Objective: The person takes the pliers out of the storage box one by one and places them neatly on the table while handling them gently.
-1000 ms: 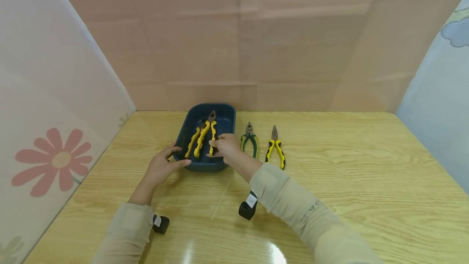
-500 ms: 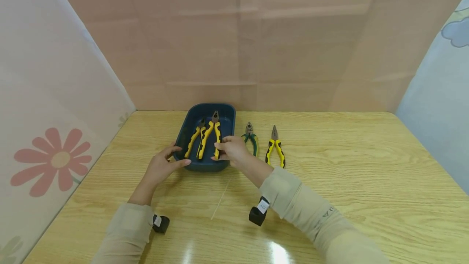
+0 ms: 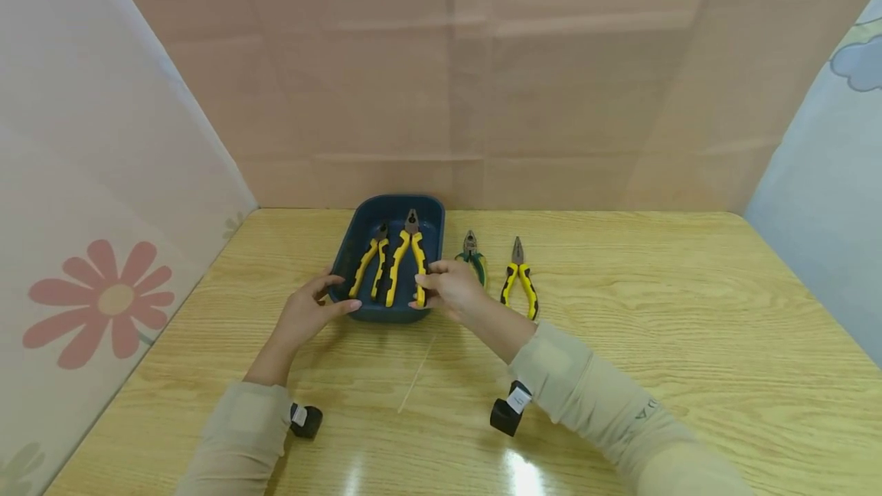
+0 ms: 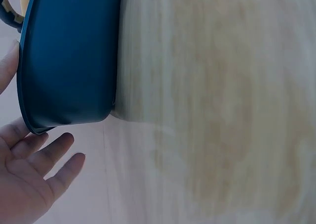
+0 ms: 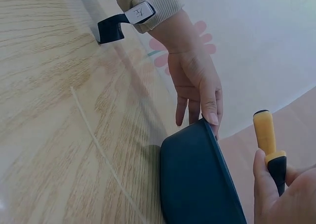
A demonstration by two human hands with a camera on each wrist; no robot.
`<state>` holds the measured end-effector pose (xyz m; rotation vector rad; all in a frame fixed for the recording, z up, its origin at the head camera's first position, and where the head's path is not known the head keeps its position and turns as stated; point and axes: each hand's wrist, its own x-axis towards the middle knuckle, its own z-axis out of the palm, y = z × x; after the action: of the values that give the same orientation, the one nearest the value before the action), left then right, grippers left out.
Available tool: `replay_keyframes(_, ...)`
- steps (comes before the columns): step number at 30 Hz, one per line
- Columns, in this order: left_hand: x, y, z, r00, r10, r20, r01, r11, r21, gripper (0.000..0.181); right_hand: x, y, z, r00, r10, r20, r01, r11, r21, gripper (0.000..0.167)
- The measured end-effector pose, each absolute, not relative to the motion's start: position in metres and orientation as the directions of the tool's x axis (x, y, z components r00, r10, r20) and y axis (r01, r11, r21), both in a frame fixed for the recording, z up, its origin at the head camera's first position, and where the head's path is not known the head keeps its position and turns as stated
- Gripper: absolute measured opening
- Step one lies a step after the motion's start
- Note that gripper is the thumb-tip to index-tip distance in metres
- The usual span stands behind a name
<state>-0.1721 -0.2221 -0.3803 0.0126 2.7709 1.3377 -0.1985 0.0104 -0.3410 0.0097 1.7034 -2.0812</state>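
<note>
A dark blue plastic tray [image 3: 389,314] lies on the table, in front of the back wall. My left hand [image 3: 303,315] holds its near left corner, thumb on the near rim and fingers at the left rim. Combination pliers [image 3: 396,266] with yellow and black handles are in the tray, jaws pointing away. My right hand [image 3: 455,288] pinches their right handle between thumb and fingers; in the right wrist view that handle [image 5: 265,132] rises beside the thumb. Smaller yellow-and-black pliers [image 3: 365,266] lie to the left in the tray; their dark head is too small to identify.
Green-handled combination pliers [image 3: 471,243], partly behind my right hand, lie right of the tray. Further right are yellow-and-black long-nose pliers [image 3: 518,274]. A thin pale stick [image 3: 416,380] lies on the table [image 3: 654,312] in front. A flowered panel [image 3: 117,136] stands on the left.
My right hand has moved right and slightly nearer with the combination pliers, whose handles now lie apart from the smaller pliers. My left hand and the tray stay put.
</note>
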Motion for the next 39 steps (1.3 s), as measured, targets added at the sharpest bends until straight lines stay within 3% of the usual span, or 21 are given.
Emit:
replay_keyframes(15, -0.172, -0.221, -0.378, -0.997, 0.053, -0.058, -0.013, 0.614, 0.789, 0.075, -0.192, 0.036, -0.350, -0.897, -0.343, -0.279, 0.329, -0.096, -0.939, 0.038)
replay_keyframes(39, -0.171, -0.221, -0.379, -0.997, 0.042, -0.065, -0.024, 0.624, 0.781, 0.076, -0.184, 0.067, -0.352, -0.914, -0.263, -0.308, 0.344, -0.103, -0.933, 0.050)
